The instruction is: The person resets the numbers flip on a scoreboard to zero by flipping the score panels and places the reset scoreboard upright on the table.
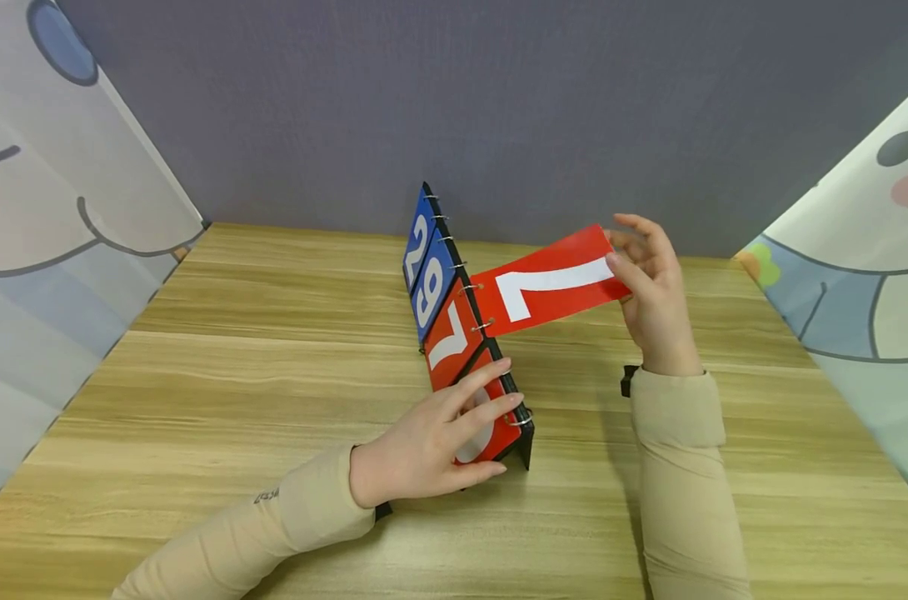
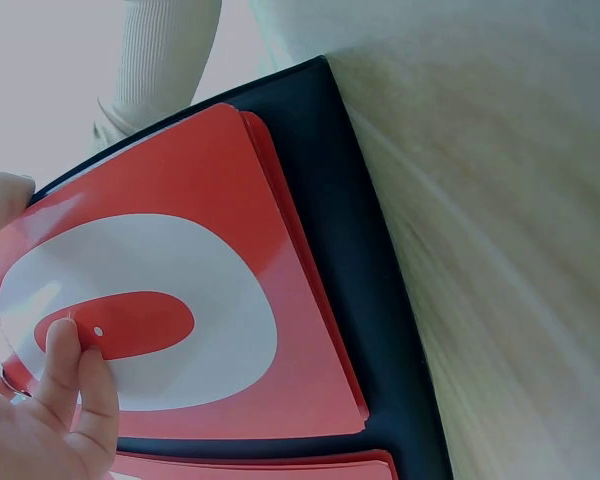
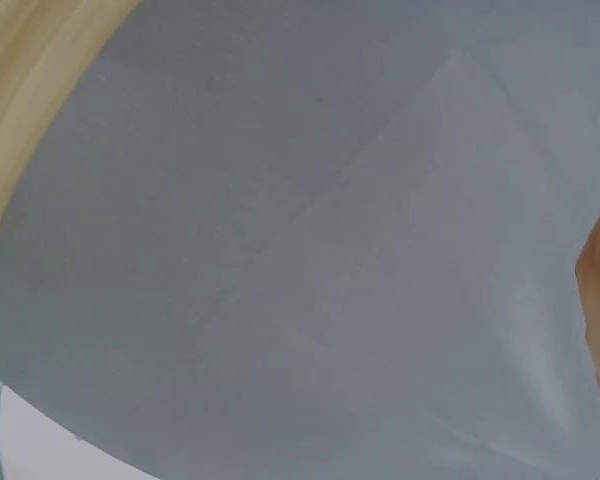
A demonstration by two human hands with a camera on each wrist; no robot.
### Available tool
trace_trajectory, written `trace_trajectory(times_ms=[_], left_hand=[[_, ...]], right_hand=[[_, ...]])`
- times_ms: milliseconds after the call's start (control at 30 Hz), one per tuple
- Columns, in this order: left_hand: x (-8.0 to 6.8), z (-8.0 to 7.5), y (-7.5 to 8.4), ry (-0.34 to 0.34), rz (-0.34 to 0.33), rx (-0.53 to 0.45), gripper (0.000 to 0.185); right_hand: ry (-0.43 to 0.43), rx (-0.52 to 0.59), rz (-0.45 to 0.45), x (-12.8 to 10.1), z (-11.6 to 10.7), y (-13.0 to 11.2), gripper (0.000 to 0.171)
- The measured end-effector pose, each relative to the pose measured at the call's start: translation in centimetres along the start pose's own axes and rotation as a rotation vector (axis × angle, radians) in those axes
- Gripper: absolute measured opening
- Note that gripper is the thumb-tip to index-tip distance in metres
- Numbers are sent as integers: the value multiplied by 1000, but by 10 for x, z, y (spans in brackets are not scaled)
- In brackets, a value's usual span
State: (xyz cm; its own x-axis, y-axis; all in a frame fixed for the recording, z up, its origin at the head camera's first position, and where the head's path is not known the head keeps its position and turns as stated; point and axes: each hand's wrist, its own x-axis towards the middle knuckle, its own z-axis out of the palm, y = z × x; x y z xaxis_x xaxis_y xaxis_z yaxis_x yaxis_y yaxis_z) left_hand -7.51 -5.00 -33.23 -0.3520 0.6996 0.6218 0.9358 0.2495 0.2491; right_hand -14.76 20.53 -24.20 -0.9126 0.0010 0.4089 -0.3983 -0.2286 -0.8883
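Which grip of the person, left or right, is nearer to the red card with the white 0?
Left. The left grip lies across the red 0 card, partly covering it; the right grip is farther, upper right in the head view, pinching the raised red card.

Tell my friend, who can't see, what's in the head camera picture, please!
A person's right hand holds out a red number card attached to a flip scoreboard, while the left hand rests on the scoreboard's nearest red card. The scoreboard stands on a wooden table, with blue number cards at its far end.
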Motion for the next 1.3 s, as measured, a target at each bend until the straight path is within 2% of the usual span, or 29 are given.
trace_trajectory(times_ms=[167,367,600,733,867,1000,1100,1300], left_hand=[[0,0,0,3,4,-12,78],[0,0,0,-4,-2,-16,78],[0,0,0,-6,-2,-21,78],[0,0,0,-4,-1,-22,78],[0,0,0,-1,0,-19,78],[0,0,0,1,0,-18,78],[0,0,0,7,3,-13,78],[1,0,0,16,14,-1,76]], right_hand=[[-48,54,-94,-6,13,-1,42],[-89,65,-146,-7,22,2,47],[-66,70,-97,-8,20,1,49],[-78,50,-81,-10,21,-2,58],[-151,-66,-122,-12,27,-1,74],[-270,-169,-173,-13,36,6,72],[-340,-235,-152,-15,43,12,62],[-392,-472,-100,-18,51,20,64]])
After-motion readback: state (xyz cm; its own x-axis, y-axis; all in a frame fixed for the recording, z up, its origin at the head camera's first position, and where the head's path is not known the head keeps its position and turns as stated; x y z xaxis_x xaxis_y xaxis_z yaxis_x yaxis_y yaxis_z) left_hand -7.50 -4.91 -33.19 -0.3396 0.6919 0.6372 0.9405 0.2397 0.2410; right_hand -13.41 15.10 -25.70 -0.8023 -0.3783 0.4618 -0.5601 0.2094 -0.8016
